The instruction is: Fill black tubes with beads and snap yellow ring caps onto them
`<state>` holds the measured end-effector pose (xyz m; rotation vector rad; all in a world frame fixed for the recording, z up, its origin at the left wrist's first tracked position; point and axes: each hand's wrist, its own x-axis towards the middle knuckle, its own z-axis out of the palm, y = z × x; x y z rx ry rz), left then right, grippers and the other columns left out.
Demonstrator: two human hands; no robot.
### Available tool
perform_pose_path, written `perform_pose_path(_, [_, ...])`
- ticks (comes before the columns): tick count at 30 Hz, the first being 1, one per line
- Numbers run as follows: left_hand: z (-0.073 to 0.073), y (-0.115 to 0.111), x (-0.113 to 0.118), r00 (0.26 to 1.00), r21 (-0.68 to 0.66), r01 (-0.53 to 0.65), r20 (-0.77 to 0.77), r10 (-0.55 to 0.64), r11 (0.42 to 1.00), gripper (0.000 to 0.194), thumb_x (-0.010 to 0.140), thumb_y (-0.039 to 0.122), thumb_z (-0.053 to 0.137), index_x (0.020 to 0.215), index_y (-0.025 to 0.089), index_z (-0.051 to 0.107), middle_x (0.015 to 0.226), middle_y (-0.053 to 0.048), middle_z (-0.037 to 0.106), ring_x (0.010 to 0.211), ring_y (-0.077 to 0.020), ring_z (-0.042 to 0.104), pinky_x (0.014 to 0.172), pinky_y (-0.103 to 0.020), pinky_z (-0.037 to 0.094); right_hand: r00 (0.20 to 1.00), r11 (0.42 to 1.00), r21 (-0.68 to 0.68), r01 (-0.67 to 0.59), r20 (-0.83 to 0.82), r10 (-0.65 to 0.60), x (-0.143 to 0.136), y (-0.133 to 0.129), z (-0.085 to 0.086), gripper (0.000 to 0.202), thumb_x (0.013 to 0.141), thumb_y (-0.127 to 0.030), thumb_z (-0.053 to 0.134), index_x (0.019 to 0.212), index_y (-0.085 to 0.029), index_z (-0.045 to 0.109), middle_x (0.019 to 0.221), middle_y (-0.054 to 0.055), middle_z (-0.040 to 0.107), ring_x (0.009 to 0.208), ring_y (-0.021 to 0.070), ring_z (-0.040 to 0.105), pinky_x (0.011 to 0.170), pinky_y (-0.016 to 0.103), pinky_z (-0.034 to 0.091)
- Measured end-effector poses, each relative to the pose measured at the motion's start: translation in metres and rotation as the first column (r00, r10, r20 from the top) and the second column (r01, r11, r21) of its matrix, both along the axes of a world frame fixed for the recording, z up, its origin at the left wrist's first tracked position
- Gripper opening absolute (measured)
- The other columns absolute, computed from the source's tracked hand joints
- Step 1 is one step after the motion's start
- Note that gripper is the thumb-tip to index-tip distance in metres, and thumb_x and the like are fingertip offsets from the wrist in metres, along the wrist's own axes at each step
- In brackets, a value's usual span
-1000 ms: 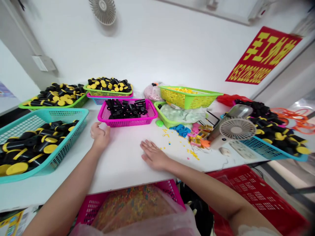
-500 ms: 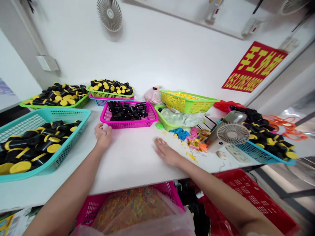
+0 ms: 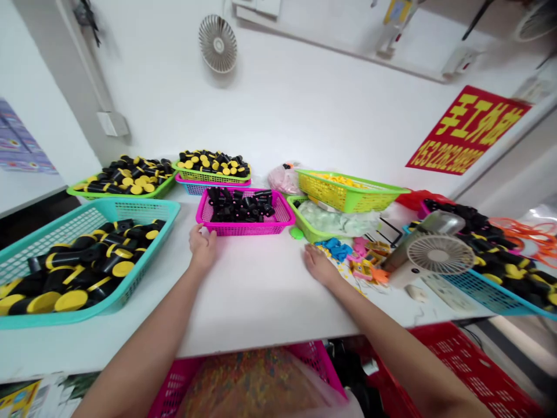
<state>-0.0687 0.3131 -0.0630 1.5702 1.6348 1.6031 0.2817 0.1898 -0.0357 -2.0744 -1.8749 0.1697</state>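
Note:
My left hand (image 3: 203,248) is at the front left corner of a magenta basket (image 3: 248,229), its fingers loosely curled and the thumb apart. I see nothing in it, and whether it touches the basket I cannot tell. Black plastic parts (image 3: 239,206) fill much of that basket. On the white table (image 3: 252,290), my right hand (image 3: 321,265) lies with its fingers stretched out, holding nothing I can see. Blue pieces (image 3: 337,248) and small yellow bits (image 3: 354,278) are beside its fingertips. Pink and orange pieces (image 3: 363,267) lie a little farther right.
A teal basket (image 3: 167,226) of black-and-yellow parts stands left, with green baskets (image 3: 209,176) behind. A yellow-green basket (image 3: 374,200), a small fan (image 3: 440,256) and a blue basket (image 3: 478,293) stand right. Below the table edge are a bagged magenta basket (image 3: 315,357) and a red crate (image 3: 465,366).
My right hand has slid right across the table, closer to the blue pieces and yellow bits. My left hand keeps its place by the magenta basket. The whole view has shifted slightly.

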Motion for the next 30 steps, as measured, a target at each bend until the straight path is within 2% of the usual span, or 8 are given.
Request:
perform_pose_path(6, [0.009,-0.003,0.001,0.985,0.046,0.167,-0.041,-0.165,0.985,0.041,0.097,0.043,0.04,0.131,0.021,0.05,0.134,-0.014,0.049,0.133,-0.0278,0.044,0.118,-0.05,0.028,0.994,0.992,0.097,-0.083,-0.068,0.09,-0.055,0.018,0.044,0.056,0.103,-0.044,0.018,0.126,-0.02,0.063,0.119,0.01,0.071,0.113,0.0264,0.065,0.1,0.038,0.048])
perform_pose_path(10, [0.008,-0.004,0.0,0.976,0.034,0.219,-0.008,-0.218,0.975,0.043,0.099,0.047,0.034,0.132,0.021,0.048,0.136,-0.014,0.047,0.134,-0.0248,0.045,0.118,-0.046,0.031,0.986,0.985,0.084,-0.148,-0.071,0.154,-0.099,0.089,0.085,0.049,0.103,-0.041,0.024,0.135,-0.024,0.057,0.132,0.006,0.063,0.123,0.022,0.058,0.106,0.034,0.042])
perform_pose_path(13, [0.007,-0.004,0.001,0.973,0.023,0.229,0.015,-0.23,0.973,0.043,0.1,0.047,0.034,0.134,0.023,0.046,0.136,-0.013,0.046,0.134,-0.0244,0.045,0.118,-0.047,0.03,0.98,0.98,-0.053,-0.191,-0.06,0.188,-0.131,0.151,0.1,0.053,0.091,-0.052,0.054,0.139,-0.028,0.055,0.149,0.009,0.047,0.135,0.027,0.048,0.112,0.039,0.036])
perform_pose_path(17, [0.008,-0.005,0.002,0.973,0.02,0.227,0.03,-0.228,0.974,0.042,0.101,0.046,0.033,0.134,0.023,0.046,0.136,-0.013,0.045,0.135,-0.0242,0.045,0.119,-0.047,0.029,0.971,0.934,-0.27,-0.234,-0.027,0.236,-0.168,0.202,0.098,0.105,0.062,-0.071,0.076,0.152,-0.035,0.034,0.165,0.014,0.006,0.145,0.0429,0.028,0.113,0.059,0.028])
perform_pose_path(20, [0.008,-0.006,0.003,0.975,0.015,0.219,0.036,-0.219,0.976,0.042,0.101,0.044,0.032,0.133,0.022,0.047,0.136,-0.014,0.045,0.136,-0.0239,0.044,0.12,-0.045,0.028,0.949,0.876,-0.387,-0.289,0.003,0.314,-0.187,0.214,0.091,0.102,0.067,-0.069,0.074,0.153,-0.036,0.031,0.166,0.012,0.001,0.145,0.042,0.028,0.111,0.06,0.032])
perform_pose_path(22, [0.009,-0.007,0.004,0.976,0.007,0.215,0.04,-0.215,0.977,0.041,0.101,0.043,0.032,0.133,0.022,0.047,0.137,-0.014,0.044,0.136,-0.024,0.044,0.12,-0.045,0.028,0.926,0.835,-0.439,-0.333,0.015,0.377,-0.196,0.218,0.088,0.088,0.075,-0.061,0.073,0.151,-0.035,0.036,0.165,0.01,0.01,0.142,0.0369,0.035,0.108,0.055,0.039])
perform_pose_path(25, [0.009,-0.007,0.005,0.975,0.0,0.216,0.047,-0.216,0.976,0.04,0.101,0.042,0.032,0.133,0.022,0.047,0.139,-0.014,0.042,0.136,-0.0243,0.043,0.12,-0.045,0.028,0.902,0.813,-0.462,-0.354,0.062,0.428,-0.209,0.222,0.082,0.055,0.09,-0.044,0.065,0.14,-0.024,0.049,0.15,0.012,0.042,0.127,0.0297,0.052,0.1,0.051,0.048])
perform_pose_path(30, [0.008,-0.008,0.006,0.971,-0.001,0.232,0.059,-0.232,0.973,0.042,0.101,0.043,0.033,0.135,0.022,0.045,0.139,-0.014,0.04,0.136,-0.0239,0.043,0.121,-0.044,0.026,0.897,0.896,-0.358,-0.262,0.252,0.363,-0.231,0.23,0.069,0.035,0.096,-0.036,0.06,0.126,-0.018,0.058,0.128,0.01,0.059,0.108,0.0229,0.062,0.091,0.045,0.055])
